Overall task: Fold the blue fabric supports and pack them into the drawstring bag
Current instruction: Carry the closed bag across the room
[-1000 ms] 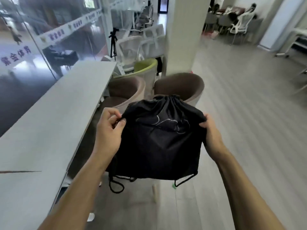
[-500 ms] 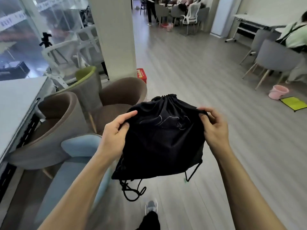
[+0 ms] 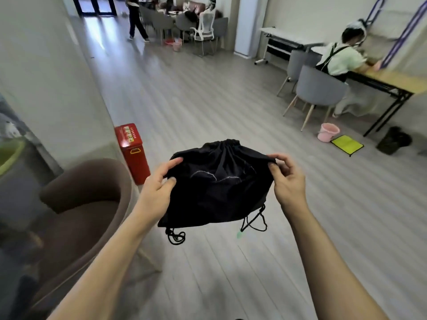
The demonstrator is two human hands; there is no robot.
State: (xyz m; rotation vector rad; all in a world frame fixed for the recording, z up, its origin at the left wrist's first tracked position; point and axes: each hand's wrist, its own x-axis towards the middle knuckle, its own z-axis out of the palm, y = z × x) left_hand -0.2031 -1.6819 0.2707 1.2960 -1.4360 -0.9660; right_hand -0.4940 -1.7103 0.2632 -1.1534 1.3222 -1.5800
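Right now the black drawstring bag [image 3: 219, 188] hangs in the air above the floor [image 3: 231, 107], its mouth cinched. The left hand [image 3: 157, 188] and right hand [image 3: 288, 181] each have their fingers pinched on an upper corner.

Black fabric drawstring bag [image 3: 219, 185]: faint pale line drawing across front, black cords. Rounded tub armchair [image 3: 85, 204]: brown. Metal bin with slot handle [image 3: 132, 151]: red, yellow trim. Small plastic bucket [image 3: 328, 132]: pink. Flat cloth mat [image 3: 347, 144]: yellow-green, dark border. Plank floor [image 3: 208, 100]: pale grey wood-grain. Shell chair [image 3: 320, 88]: grey, light wooden legs.
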